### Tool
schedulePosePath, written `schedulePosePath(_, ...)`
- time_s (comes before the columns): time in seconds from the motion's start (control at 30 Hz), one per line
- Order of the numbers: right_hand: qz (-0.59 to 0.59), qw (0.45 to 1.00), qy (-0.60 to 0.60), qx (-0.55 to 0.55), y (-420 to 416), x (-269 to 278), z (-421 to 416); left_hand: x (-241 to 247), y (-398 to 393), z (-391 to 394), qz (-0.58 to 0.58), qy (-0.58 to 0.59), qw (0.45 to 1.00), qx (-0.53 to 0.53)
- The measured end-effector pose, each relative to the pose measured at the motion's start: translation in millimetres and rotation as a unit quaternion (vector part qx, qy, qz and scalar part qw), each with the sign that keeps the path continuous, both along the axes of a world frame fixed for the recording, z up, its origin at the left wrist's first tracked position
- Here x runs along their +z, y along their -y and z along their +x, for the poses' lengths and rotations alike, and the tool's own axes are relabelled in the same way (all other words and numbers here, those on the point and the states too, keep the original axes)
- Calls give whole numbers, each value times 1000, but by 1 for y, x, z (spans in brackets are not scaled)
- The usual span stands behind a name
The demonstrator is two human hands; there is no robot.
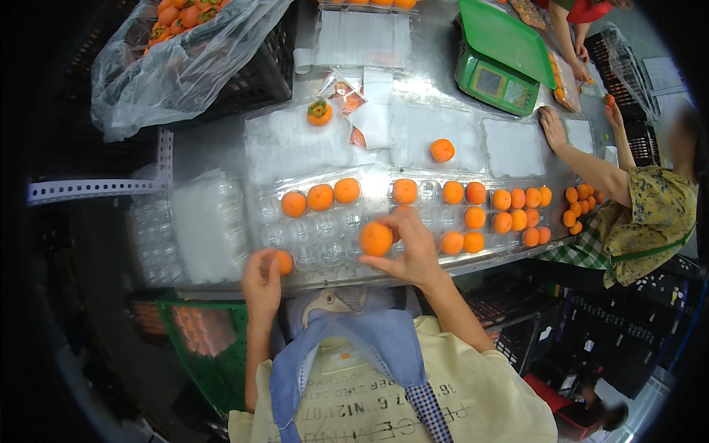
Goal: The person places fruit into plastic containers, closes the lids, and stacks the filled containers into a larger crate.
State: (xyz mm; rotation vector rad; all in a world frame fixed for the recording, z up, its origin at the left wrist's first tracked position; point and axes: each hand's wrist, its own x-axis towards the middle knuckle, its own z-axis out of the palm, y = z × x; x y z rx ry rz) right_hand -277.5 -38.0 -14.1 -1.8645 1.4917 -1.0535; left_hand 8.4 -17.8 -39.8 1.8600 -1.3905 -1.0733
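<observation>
My right hand [412, 243] grips an orange persimmon [376, 238] between thumb and fingers, raised over the clear plastic trays. At the lower left corner of the near clamshell tray [327, 226], my left hand [262, 279] has its fingers around another persimmon [283, 262]. Three persimmons sit in that tray's far row, the middle one [320, 197] among them. The tray to its right [437, 217] holds several persimmons with cups between them bare. On the padded lids behind lie a persimmon with its green calyx up [319, 113] and a single one [442, 150].
A black crate [271, 61] lined with plastic film holds persimmons at upper left. A green scale [494, 77] stands behind the trays. Stacked trays [207, 227] lie at left. A co-worker [648, 205] works at right, one hand on a lid; another person's arms [565, 44] are farther back.
</observation>
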Motion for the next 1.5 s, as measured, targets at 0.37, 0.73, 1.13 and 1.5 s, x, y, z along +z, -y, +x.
schedulePosePath(0.37, -30, 995, -20, 98, 0, 29, 33, 44, 15, -71, 140, -406, 895, -121)
schedulePosePath(0.73, 44, 989, 122, 74, 2, 12, 2, 46, 19, -63, 203, -610, 759, -102)
schedulePosePath(1.13, 88, 981, 151, 86, 2, 12, 9, 42, 12, -77, 4, -328, 937, -118)
schedulePosePath(1.5, 169, 957, 220, 83, -9, 3, 41, 48, 14, -79, -260, 58, 936, -229)
